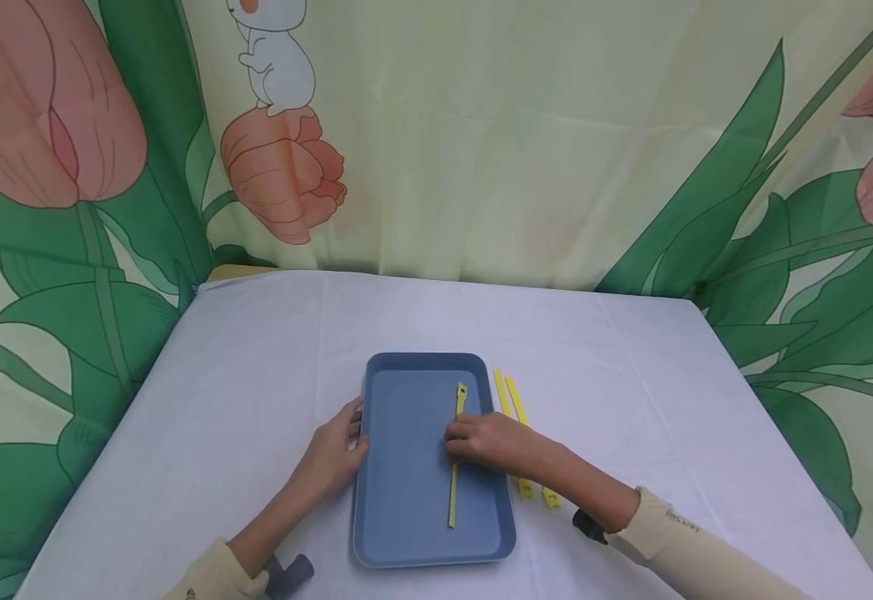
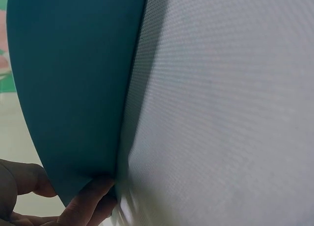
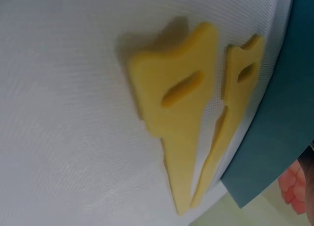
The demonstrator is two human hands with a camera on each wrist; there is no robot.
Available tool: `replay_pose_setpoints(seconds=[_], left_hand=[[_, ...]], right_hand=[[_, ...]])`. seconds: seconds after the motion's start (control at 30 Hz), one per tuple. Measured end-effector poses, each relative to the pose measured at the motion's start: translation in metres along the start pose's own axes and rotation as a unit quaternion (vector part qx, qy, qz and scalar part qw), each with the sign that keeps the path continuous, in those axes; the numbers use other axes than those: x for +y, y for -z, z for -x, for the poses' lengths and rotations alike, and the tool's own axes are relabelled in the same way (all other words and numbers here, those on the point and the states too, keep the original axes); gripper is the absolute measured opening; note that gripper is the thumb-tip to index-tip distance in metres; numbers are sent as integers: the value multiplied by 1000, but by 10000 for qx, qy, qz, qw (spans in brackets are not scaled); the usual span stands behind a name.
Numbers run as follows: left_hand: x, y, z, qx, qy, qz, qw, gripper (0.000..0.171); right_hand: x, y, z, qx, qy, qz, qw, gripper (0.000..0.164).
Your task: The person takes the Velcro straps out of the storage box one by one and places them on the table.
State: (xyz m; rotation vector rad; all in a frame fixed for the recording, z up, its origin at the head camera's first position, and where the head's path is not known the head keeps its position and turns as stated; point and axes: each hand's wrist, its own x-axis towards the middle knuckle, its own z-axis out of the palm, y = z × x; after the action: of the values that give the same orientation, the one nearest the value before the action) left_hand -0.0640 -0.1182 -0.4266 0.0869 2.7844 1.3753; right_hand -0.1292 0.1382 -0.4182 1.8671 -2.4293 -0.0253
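A yellow cable tie (image 1: 453, 498), a flat strap with a slotted wider head, lies lengthwise inside the blue tray (image 1: 399, 517). Its head points to the tray's far end. My right hand (image 1: 492, 442) reaches over the tray's right rim and pinches the strap near its middle; the fingertips are partly hidden. At the left rim, my left hand (image 1: 335, 450) grips the tray's edge, with the thumb on the rim side. The left wrist view shows its fingers (image 2: 88, 204) against the tray's outer wall.
Two more yellow cable ties, one nearer the tray (image 3: 240, 83) and one farther out (image 3: 181, 113), lie on the white tablecloth (image 1: 256, 375) right of the tray, partly under my right forearm. Behind the table hangs a tulip-patterned curtain (image 1: 481, 167).
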Motion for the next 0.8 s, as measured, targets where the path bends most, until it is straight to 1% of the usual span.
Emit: replay_pose_setpoints(seconds=[0.13, 0.33, 0.6, 0.7, 0.8], left_hand=[[1, 0, 0, -8, 11, -24, 10000, 57], [1, -1, 0, -2, -3, -50, 10000, 57], [0, -1, -1, 29, -33, -65, 10000, 56], [0, -1, -1, 23, -27, -71, 10000, 57], [1, 0, 0, 5, 7, -74, 10000, 57]], right_hand=[[0, 0, 1, -67, 123, 173, 9998, 19], [0, -4, 3, 92, 365, 467, 9982, 24], [0, -1, 1, 489, 671, 770, 9936, 27], [1, 2, 0, 735, 861, 958, 9889, 29], [2, 5, -1, 1011, 999, 1010, 9847, 30]])
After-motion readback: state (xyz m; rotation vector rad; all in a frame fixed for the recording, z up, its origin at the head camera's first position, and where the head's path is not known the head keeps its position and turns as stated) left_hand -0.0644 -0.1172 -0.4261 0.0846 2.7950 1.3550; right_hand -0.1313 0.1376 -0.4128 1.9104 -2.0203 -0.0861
